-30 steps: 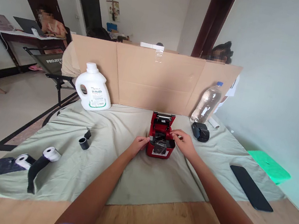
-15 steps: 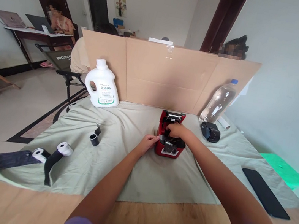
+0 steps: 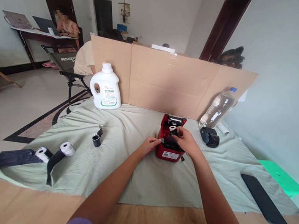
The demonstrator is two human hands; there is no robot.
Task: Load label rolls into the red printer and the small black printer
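A small red printer (image 3: 169, 155) stands on the cloth with its lid tipped back. My right hand (image 3: 187, 140) grips a small paper roll (image 3: 173, 129) above the printer's open bay; its end is white and its outer side black. A dark strip hangs from under that hand across the printer's right front edge. My left hand (image 3: 149, 145) is closed at the printer's left edge, thumb and fingertips pinching it by a grey tab. The fingertips of my right hand are partly hidden behind the roll.
Several rolls with black strips, among them a white-ended roll (image 3: 67, 149) and a small black roll (image 3: 96, 140), lie left. A detergent bottle (image 3: 107, 91), water bottle (image 3: 218, 106) and cardboard screen (image 3: 169, 80) stand behind. A black device (image 3: 209, 137) and phone-like slab (image 3: 264, 200) lie right.
My right hand has come up and back out of the printer's bay, with the paper roll now showing in its fingers. My left hand stays at the printer's left edge.
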